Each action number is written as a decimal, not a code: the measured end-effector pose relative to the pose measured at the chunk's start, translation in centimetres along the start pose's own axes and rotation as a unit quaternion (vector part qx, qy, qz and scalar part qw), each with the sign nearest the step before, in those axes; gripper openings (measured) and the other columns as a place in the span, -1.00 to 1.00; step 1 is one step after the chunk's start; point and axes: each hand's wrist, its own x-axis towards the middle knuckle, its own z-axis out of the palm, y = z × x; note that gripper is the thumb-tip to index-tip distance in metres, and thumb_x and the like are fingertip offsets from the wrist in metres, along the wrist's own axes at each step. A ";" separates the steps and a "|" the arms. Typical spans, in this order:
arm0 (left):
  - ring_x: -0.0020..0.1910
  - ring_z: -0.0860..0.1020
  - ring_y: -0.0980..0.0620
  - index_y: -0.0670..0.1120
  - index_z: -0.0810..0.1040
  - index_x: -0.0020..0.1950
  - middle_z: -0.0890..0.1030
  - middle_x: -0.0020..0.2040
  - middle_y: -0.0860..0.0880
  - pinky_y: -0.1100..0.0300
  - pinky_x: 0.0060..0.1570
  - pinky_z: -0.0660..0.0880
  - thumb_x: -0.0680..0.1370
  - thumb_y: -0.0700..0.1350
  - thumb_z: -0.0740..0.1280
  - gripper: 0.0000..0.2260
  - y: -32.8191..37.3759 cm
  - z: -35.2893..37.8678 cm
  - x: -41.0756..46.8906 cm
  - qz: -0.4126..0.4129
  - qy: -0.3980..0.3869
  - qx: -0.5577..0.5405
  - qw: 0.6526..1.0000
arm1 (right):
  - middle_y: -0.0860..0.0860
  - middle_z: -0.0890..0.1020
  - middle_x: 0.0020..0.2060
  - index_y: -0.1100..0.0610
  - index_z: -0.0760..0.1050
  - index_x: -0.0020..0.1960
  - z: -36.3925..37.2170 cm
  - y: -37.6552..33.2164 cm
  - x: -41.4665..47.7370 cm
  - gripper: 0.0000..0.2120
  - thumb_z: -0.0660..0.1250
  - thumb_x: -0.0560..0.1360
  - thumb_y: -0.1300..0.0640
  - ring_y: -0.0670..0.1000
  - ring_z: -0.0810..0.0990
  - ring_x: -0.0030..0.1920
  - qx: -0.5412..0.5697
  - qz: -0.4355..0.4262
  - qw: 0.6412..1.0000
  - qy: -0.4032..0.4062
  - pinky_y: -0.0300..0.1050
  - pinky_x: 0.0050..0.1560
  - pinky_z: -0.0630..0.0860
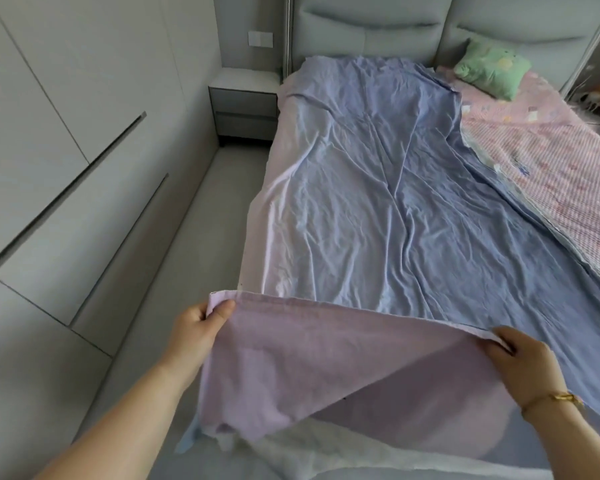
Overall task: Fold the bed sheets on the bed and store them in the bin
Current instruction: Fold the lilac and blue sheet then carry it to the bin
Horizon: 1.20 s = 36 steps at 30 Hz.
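The left hand [201, 327] and right hand [520, 358] are each pinching the blue sheet [378, 202], lying along the bed [257, 220], by its near edge. Uneven lifting is risking a crooked fold, probably dragging wrinkles along.

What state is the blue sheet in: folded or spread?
Mostly spread: sheet lies along the bed; left hand and right hand pinch its raised near edge.

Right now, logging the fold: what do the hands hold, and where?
The blue, lilac-backed bed sheet: left hand pinches its near corner, right hand its near edge.
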 end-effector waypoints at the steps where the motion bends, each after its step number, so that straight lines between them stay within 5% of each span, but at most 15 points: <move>1: -0.25 0.45 -0.01 -0.19 0.53 -0.22 0.52 -0.25 -0.09 0.26 -0.29 0.36 0.54 -0.22 0.30 -0.85 -0.4 -0.1 0.6 -0.017 0.005 -0.001 1.000 | 0.13 0.44 -0.48 0.03 0.33 -0.50 0.3 -0.7 1.4 -0.62 0.37 0.43 0.15 0.00 0.45 -0.34 -0.009 0.005 1.000 -0.022 -0.13 -0.26 0.30; 5: -0.34 0.54 0.15 -0.10 0.53 -0.18 0.56 -0.26 0.00 0.49 -0.41 0.43 0.51 -0.36 0.28 -0.82 -3.5 0.0 2.5 -0.115 -0.032 -0.016 0.993 | 0.15 0.51 -0.36 0.06 0.42 -0.38 2.6 -1.4 6.9 -0.72 0.32 0.48 0.23 0.17 0.44 -0.24 -0.056 0.015 0.994 -0.093 -0.07 -0.21 0.29; 9: -0.25 0.51 0.09 -0.16 0.55 -0.07 0.57 -0.23 -0.01 0.43 -0.32 0.44 0.44 -0.34 0.37 -0.86 -7.8 1.7 2.6 -0.228 -0.080 0.015 0.970 | 0.13 0.48 -0.42 0.10 0.40 -0.42 5.8 -0.8 11.8 -0.69 0.29 0.49 0.26 0.13 0.40 -0.34 -0.103 0.036 0.981 -0.160 -0.06 -0.32 0.26; 14: -0.41 0.42 0.15 -0.09 0.46 -0.38 0.47 -0.50 0.09 0.39 -0.43 0.29 0.49 -0.40 0.27 -0.70 -8.7 4.1 5.4 -0.218 0.086 0.070 0.970 | 0.09 0.38 -0.52 0.14 0.29 -0.50 9.4 -0.2 17.1 -0.59 0.28 0.49 0.25 0.08 0.32 -0.43 -0.149 0.046 0.962 -0.224 -0.11 -0.39 0.21; 18: -0.27 0.40 0.09 -0.12 0.53 -0.11 0.48 -0.29 0.00 0.41 -0.35 0.33 0.56 -0.25 0.26 -0.91 -6.8 5.2 11.0 -0.168 0.186 0.009 0.968 | 0.10 0.38 -0.50 0.17 0.26 -0.47 13.5 0.4 21.3 -0.57 0.27 0.52 0.09 0.11 0.35 -0.41 -0.168 0.052 0.953 -0.248 -0.07 -0.35 0.22; 21: 0.00 0.42 0.05 -0.15 0.59 0.09 0.50 -0.02 0.03 0.29 -0.05 0.29 0.63 -0.05 0.10 -0.70 -8.9 5.6 14.1 -0.223 0.136 0.007 0.965 | 0.11 0.45 -0.43 0.16 0.37 -0.40 16.5 1.4 22.6 -0.63 0.24 0.54 0.03 0.14 0.42 -0.32 -0.194 0.075 0.938 -0.278 -0.06 -0.27 0.31; 26: -0.07 0.45 0.01 -0.25 0.59 -0.01 0.59 0.02 -0.17 0.29 -0.19 0.30 0.58 -0.27 0.17 -0.80 -15.6 5.9 16.3 -0.343 0.122 0.089 0.927 | 0.13 0.47 -0.39 0.18 0.39 -0.38 21.2 3.9 23.1 -0.62 0.21 0.55 0.01 0.16 0.44 -0.26 -0.215 0.100 0.920 -0.312 -0.05 -0.18 0.32; 29: 0.03 0.52 -0.09 -0.28 0.52 0.16 0.58 0.07 -0.20 0.30 -0.17 0.31 0.56 -0.25 0.23 -0.79 -17.0 6.1 16.9 -0.341 0.109 0.127 0.925 | 0.19 0.51 -0.23 0.11 0.44 -0.26 22.4 4.7 22.9 -0.74 0.22 0.54 0.00 0.16 0.42 -0.16 -0.199 0.097 0.926 -0.304 -0.02 -0.09 0.34; 32: -0.06 0.52 -0.07 -0.15 0.57 -0.03 0.55 -0.20 0.01 0.26 -0.22 0.34 0.53 -0.24 0.28 -0.92 -17.0 5.9 17.5 -0.318 0.095 0.147 0.932 | 0.19 0.49 -0.19 0.08 0.44 -0.21 22.8 4.9 22.9 -0.78 0.21 0.54 -0.01 0.16 0.39 -0.14 -0.201 0.091 0.927 -0.302 -0.03 -0.09 0.32; 36: -0.23 0.45 0.03 -0.05 0.47 -0.30 0.48 -0.32 0.08 0.39 -0.38 0.31 0.53 -0.25 0.26 -0.78 -16.5 6.6 17.8 -0.282 0.031 0.206 0.937 | 0.18 0.51 -0.27 0.08 0.44 -0.27 22.7 5.0 22.8 -0.76 0.22 0.54 0.02 0.19 0.43 -0.18 -0.208 0.079 0.929 -0.297 -0.01 -0.14 0.36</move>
